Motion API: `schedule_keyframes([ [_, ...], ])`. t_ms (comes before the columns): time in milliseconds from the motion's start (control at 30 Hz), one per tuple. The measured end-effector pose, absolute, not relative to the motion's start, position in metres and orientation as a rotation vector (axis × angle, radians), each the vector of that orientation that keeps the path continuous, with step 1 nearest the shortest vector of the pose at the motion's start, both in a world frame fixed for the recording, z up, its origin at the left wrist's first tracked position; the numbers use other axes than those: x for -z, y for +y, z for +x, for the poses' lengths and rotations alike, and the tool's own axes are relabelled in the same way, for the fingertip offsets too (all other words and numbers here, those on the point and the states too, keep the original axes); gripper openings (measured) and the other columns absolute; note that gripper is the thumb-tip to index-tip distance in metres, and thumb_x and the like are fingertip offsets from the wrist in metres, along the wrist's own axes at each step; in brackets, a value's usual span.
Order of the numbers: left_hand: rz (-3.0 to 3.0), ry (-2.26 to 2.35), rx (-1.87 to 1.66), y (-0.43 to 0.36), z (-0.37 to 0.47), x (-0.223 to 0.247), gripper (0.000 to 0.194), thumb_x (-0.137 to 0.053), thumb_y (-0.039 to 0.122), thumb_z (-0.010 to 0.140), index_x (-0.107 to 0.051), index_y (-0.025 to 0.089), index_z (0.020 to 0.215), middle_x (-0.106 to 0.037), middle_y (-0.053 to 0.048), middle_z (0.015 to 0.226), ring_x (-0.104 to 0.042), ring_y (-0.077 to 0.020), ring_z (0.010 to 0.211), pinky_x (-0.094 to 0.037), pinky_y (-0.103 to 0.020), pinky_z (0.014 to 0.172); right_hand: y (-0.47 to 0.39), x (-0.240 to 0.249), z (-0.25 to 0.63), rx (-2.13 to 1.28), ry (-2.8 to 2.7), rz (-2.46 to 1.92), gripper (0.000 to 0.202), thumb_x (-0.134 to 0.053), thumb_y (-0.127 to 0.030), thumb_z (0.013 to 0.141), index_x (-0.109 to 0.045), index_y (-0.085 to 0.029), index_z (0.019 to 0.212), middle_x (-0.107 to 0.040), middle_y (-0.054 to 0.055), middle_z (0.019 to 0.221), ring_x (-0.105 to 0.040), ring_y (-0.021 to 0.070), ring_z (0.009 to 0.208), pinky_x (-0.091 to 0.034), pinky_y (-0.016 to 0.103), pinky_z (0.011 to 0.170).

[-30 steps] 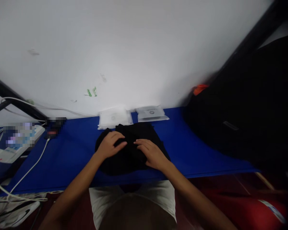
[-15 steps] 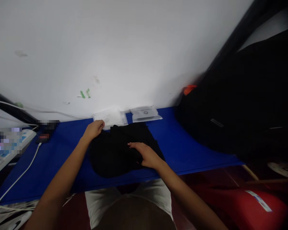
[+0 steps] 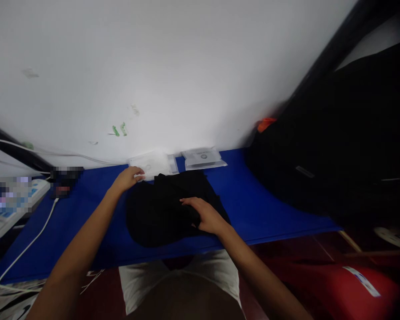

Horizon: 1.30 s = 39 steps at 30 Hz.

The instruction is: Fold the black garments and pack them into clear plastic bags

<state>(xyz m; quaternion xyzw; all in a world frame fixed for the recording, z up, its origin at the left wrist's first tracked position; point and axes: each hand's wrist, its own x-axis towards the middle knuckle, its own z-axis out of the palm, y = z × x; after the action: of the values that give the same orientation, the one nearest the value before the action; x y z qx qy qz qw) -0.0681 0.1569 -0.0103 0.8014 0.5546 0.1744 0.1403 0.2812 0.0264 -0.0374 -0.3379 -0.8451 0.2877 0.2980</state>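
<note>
A folded black garment (image 3: pixel 160 213) lies near the front edge of the blue-covered table. On its right part rests my right hand (image 3: pixel 206 215), with the fingers stretched to the left and the thumb apart from them; dark cloth shows between. My left hand (image 3: pixel 128 178) is at the garment's far left corner, its fingers loosely extended and apart. Those fingertips overlap the near edge of a clear-white plastic bag (image 3: pixel 156 161); whether they touch it I cannot tell. A second flat plastic bag (image 3: pixel 203 159) with a round dark mark lies farther right, by the wall.
The blue tabletop (image 3: pixel 253 209) runs along a white wall (image 3: pixel 186 80). A large black cloth-like mass (image 3: pixel 320 146) fills the right. On the left are a white power strip (image 3: pixel 36 191) and a white cable (image 3: pixel 30 249). A red object (image 3: pixel 346 289) stands low right.
My left hand has drawn slightly left and its fingers have loosened from a more curled pose. My right hand stays on the garment. The whole view has shifted a little.
</note>
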Motion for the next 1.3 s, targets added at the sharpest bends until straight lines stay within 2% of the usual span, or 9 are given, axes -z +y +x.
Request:
schedule_keyframes([
  [233, 2.297, 1.508, -0.510, 0.152, -0.068, 0.014, 0.021, -0.058, 0.039, 0.084, -0.069, 0.022, 0.084, -0.072, -0.007, 0.092, -0.065, -0.0227, 0.085, -0.048, -0.035, 0.080, 0.027, 0.038, 0.282, -0.784, -2.235, -0.914, 0.062, -0.066, -0.011, 0.065, -0.054, -0.022, 0.125, -0.061, 0.012, 0.131, -0.058, 0.0292, 0.120, -0.045, 0.048, 0.101],
  [400, 2.260, 1.533, -0.566, 0.156, -0.071, 0.019, 0.025, -0.051, 0.039, 0.088, -0.069, 0.022, 0.083, -0.072, -0.008, 0.092, -0.065, -0.0229, 0.084, -0.048, -0.036, 0.079, 0.027, 0.037, 0.282, -0.788, -2.222, -0.913, 0.059, -0.065, -0.012, 0.067, -0.054, -0.022, 0.124, -0.062, 0.012, 0.130, -0.058, 0.0289, 0.119, -0.046, 0.048, 0.101],
  [633, 2.214, 1.589, -0.588, 0.161, -0.076, 0.022, 0.016, -0.059, 0.033, 0.080, -0.066, 0.019, 0.080, -0.070, -0.006, 0.082, -0.062, -0.0191, 0.073, -0.047, -0.032, 0.072, 0.027, 0.037, 0.282, -0.800, -2.226, -0.933, 0.062, -0.064, -0.009, 0.065, -0.053, -0.022, 0.125, -0.061, 0.012, 0.130, -0.058, 0.0286, 0.120, -0.045, 0.048, 0.101],
  [800, 2.222, 1.570, -0.558, 0.158, -0.076, 0.023, 0.018, -0.059, 0.035, 0.082, -0.064, 0.018, 0.079, -0.070, -0.004, 0.078, -0.061, -0.0173, 0.070, -0.046, -0.029, 0.069, 0.028, 0.040, 0.283, -0.807, -2.216, -0.931, 0.062, -0.064, -0.008, 0.064, -0.053, -0.020, 0.124, -0.061, 0.013, 0.130, -0.058, 0.0289, 0.120, -0.044, 0.048, 0.102],
  [1000, 2.320, 1.559, -0.534, 0.157, -0.076, 0.019, 0.012, -0.053, 0.023, 0.084, -0.063, 0.017, 0.085, -0.066, -0.003, 0.077, -0.059, -0.0173, 0.070, -0.045, -0.030, 0.070, 0.028, 0.041, 0.283, -0.803, -2.204, -0.930, 0.061, -0.064, -0.009, 0.066, -0.054, -0.020, 0.125, -0.061, 0.013, 0.130, -0.057, 0.0290, 0.120, -0.045, 0.048, 0.102],
  [1133, 2.444, 1.531, -0.546, 0.152, -0.072, 0.012, 0.021, -0.046, 0.014, 0.085, -0.066, 0.017, 0.089, -0.061, -0.006, 0.092, -0.058, -0.0181, 0.080, -0.047, -0.033, 0.078, 0.027, 0.039, 0.283, -0.807, -2.203, -0.933, 0.059, -0.065, -0.011, 0.068, -0.054, -0.020, 0.124, -0.061, 0.013, 0.129, -0.058, 0.0290, 0.120, -0.045, 0.048, 0.102],
  [1300, 2.743, 1.626, -0.771, 0.131, -0.053, -0.007, 0.029, -0.044, 0.013, 0.088, -0.065, 0.014, 0.108, -0.055, -0.010, 0.104, -0.058, -0.0208, 0.088, -0.051, -0.035, 0.081, 0.028, 0.036, 0.282, -0.797, -2.232, -0.872, 0.061, -0.069, -0.016, 0.071, -0.052, -0.021, 0.129, -0.060, 0.013, 0.131, -0.057, 0.0292, 0.121, -0.044, 0.049, 0.102],
])
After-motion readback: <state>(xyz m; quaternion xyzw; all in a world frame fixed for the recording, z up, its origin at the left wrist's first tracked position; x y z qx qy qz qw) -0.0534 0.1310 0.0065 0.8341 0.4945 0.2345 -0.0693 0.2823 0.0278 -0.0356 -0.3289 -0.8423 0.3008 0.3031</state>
